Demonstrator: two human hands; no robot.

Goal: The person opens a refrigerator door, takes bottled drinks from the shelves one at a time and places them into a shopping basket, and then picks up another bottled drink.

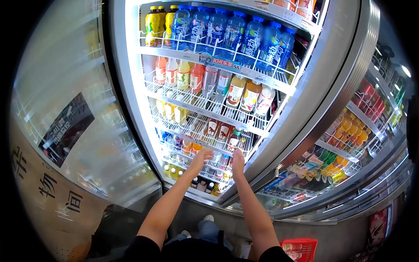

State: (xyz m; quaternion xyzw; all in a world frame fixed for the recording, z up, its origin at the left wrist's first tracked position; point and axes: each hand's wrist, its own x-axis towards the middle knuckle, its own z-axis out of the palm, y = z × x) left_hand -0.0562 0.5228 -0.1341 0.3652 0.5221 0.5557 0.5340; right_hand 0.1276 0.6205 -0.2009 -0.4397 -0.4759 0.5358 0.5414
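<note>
Both of my arms reach into an open drinks fridge. My left hand [202,158] is at the front edge of a lower wire shelf [187,133], palm turned inward, its fingers stretched out to the right with nothing seen in them. Opposite it, my right hand [238,162] points its fingers up, just below a dark bottle with a green cap [234,139]. Whether its fingertips touch the shelf edge is unclear. Two brown bottles [223,131] stand left of the green-capped one. Behind my left hand are orange drinks [187,146] on the shelf below.
Blue bottles [218,28] and yellow bottles [152,26] fill an upper shelf, with mixed juice bottles [235,91] below. The glass door [70,87] stands open on the left. Another drinks cooler [336,153] is to the right. A red basket [310,249] holding packages sits on the floor.
</note>
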